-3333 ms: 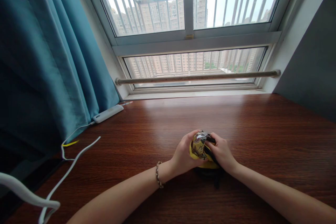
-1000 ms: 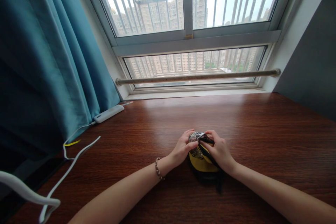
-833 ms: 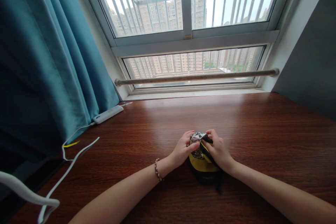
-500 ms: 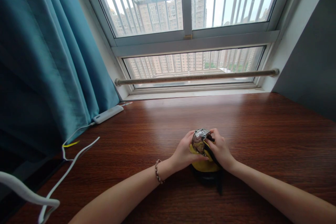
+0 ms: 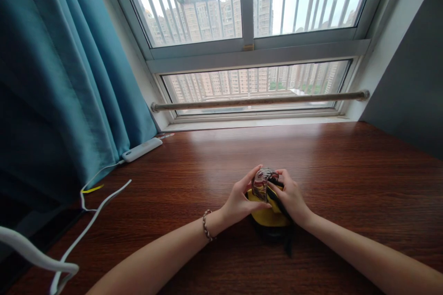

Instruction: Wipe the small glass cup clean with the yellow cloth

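A small yellow-and-black pouch [image 5: 268, 217] rests on the wooden table in front of me, its dark base towards my body. From its top edge sticks out a shiny, crinkled silver-and-brown packet [image 5: 260, 185]; what kind it is I cannot make out. My left hand [image 5: 241, 197], with a beaded bracelet [image 5: 206, 225] on the wrist, curves around the packet, fingers behind it and thumb across its front. My right hand [image 5: 290, 196] pinches the pouch's black edge on the right side. A dark strap [image 5: 288, 245] hangs at the pouch's lower right. The pouch's inside is hidden.
A brown wooden table [image 5: 194, 161] reaches to the window sill. At the left, a white device [image 5: 142, 149] with a cable lies beside the blue curtain [image 5: 104, 115]. A thick white cord [image 5: 93, 221] curls over the left edge. A rail [image 5: 259, 101] crosses the window.
My left fingers have lifted and spread slightly around the silver packet, which has turned a little. More of the yellow pouch shows at its left. My right hand has barely moved.
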Motion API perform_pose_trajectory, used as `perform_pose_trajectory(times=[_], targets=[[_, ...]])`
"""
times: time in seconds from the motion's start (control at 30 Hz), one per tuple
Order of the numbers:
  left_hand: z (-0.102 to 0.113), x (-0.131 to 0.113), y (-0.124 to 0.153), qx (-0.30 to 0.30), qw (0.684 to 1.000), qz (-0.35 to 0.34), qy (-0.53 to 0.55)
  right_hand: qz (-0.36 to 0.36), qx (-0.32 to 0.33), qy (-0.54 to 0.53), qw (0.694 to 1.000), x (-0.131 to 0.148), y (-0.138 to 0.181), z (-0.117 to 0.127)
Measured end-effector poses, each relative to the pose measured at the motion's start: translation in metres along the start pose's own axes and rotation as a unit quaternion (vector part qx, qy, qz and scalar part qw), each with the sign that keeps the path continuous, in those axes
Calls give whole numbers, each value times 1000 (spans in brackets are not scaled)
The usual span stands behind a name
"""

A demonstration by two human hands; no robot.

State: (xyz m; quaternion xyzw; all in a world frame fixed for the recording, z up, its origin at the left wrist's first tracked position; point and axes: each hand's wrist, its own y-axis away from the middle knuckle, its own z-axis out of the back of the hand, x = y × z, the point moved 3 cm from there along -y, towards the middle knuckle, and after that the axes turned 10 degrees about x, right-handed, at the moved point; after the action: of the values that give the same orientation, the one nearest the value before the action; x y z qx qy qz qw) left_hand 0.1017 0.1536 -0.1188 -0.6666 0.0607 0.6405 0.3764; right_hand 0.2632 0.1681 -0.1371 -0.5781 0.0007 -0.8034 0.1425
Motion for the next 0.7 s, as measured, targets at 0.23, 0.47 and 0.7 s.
perform_pose_trajectory(times=[0.23,0.47,0.7], targets=[[3,0,2,1,999,24,-28,-15,-9,-6,1000,-1,0,1],[6,1,4,-18,995,87,32,0,4,-10,1000,5,2,0],[8,1,2,-13,996,90,-19,7,8,30,999,1,3,-1]])
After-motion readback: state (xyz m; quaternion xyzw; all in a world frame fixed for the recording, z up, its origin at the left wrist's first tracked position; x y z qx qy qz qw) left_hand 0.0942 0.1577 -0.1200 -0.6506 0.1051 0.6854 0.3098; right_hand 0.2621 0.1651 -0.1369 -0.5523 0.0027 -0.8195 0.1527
